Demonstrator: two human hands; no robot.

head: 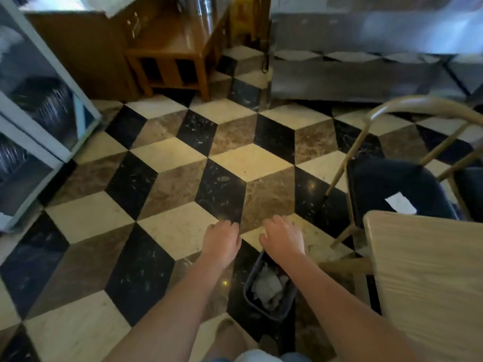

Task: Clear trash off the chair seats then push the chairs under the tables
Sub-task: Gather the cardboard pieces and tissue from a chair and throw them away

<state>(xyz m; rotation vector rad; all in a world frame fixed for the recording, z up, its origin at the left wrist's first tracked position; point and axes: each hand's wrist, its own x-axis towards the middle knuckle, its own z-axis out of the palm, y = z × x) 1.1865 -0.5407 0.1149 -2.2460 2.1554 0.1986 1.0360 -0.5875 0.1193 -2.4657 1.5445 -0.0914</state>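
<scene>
A view from above looks down at two bare forearms stretched out over a floor of black, cream and brown marble tiles laid in a cube pattern [167,163]. Furthest left of the two, the left hand [222,240] hovers palm down, its fingers [230,224] loosely curled and holding nothing. Just to its right, the right hand [283,237] hovers the same way, fingers [271,222] slack and empty. Directly beneath the right wrist stands a small dark rectangular waste bin [270,291] on the floor, with crumpled pale paper inside. Further right, well apart from both hands, is a chair with a curved light wooden frame and dark blue cushioned seat [386,189]. On that seat lies a flat white scrap of paper [400,203], near the seat's front right edge, its long axis running diagonally from upper left to lower right. The corner of a pale wood-grain tabletop [428,278] sits just in front of the scrap and hides part of the seat. The scrap lies to the right and forward of the fingers, so the right hand is plainly the nearer one and would likely make the reach, passing beside the tabletop corner. The chair stands pulled out, not yet tucked under.
</scene>
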